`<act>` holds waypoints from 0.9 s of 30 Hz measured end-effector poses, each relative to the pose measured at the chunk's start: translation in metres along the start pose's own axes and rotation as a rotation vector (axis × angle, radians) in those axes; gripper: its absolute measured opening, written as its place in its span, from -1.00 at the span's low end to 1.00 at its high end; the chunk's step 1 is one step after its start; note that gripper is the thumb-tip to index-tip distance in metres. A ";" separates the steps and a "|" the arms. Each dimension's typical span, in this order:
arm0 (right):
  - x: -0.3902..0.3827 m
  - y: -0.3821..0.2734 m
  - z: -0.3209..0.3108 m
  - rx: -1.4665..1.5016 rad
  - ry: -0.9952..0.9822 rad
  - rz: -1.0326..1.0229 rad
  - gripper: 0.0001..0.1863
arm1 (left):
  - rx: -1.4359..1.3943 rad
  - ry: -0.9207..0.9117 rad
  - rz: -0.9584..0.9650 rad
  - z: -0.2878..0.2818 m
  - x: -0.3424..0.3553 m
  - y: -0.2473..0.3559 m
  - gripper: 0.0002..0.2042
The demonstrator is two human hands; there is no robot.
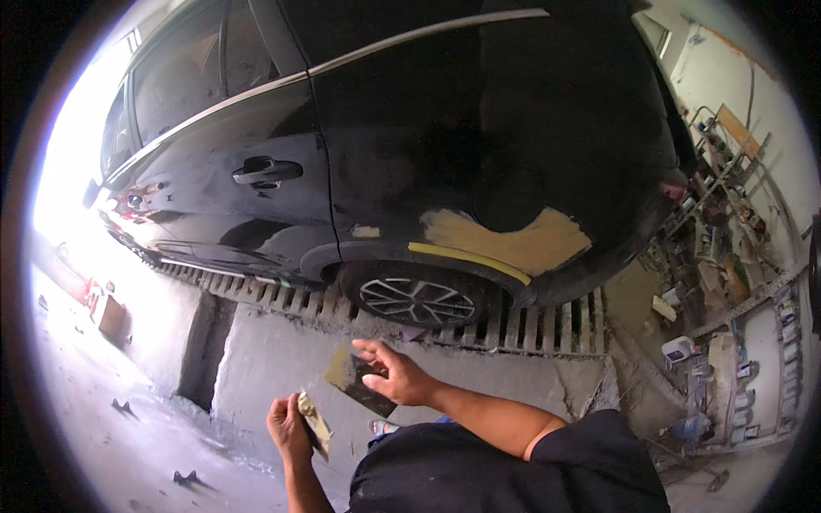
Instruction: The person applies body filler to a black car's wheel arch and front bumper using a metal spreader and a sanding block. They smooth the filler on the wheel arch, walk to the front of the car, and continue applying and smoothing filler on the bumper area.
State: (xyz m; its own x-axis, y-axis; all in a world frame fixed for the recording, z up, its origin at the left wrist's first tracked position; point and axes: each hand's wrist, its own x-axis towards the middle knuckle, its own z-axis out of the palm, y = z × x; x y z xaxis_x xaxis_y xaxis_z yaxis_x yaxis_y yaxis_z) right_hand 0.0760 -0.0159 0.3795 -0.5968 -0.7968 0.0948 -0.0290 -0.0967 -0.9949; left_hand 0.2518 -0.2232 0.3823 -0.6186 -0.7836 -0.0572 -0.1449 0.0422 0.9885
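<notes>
My left hand point(289, 429) is closed on a small flat spreader point(320, 436) with a lump of pale putty point(306, 404) at its upper end. To its right, my right hand point(395, 376) grips a dark, square-edged plate point(359, 395), whose far left corner is smeared with tan putty point(338, 366). The hands are apart, in front of a black car point(410, 154). Its rear fender carries a broad tan filler patch point(522, 239) and a smaller pale patch point(366, 232). A yellow strip point(470, 259) follows the wheel arch above the rear wheel point(416, 299).
Slatted floor grating point(547, 329) runs beneath the car. A dark channel point(208, 350) cuts the concrete at left, with a box point(107, 313) beyond it. Cluttered shelving point(727, 197) lines the right side, near a white jug point(678, 349).
</notes>
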 end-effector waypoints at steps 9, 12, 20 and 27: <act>0.077 0.002 0.103 0.086 -0.130 0.014 -0.17 | -0.051 0.076 0.043 -0.093 0.062 0.019 -0.85; 0.105 0.002 0.122 0.056 -0.166 -0.032 -0.12 | -0.103 0.099 0.004 -0.116 0.084 0.008 -0.74; 0.200 0.020 0.177 0.119 -0.292 -0.059 -0.08 | -0.210 0.279 -0.042 -0.156 0.140 0.003 -0.83; 0.329 0.029 0.243 0.193 -0.397 -0.045 -0.10 | -0.427 0.269 -0.045 -0.217 0.230 0.016 -0.62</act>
State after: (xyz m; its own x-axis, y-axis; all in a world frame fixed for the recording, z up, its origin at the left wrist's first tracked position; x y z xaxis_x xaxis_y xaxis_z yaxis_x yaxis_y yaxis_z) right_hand 0.0741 -0.4257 0.3905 -0.2428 -0.9529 0.1817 0.1252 -0.2166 -0.9682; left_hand 0.2746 -0.5374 0.4156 -0.3897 -0.9132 -0.1187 0.1969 -0.2085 0.9580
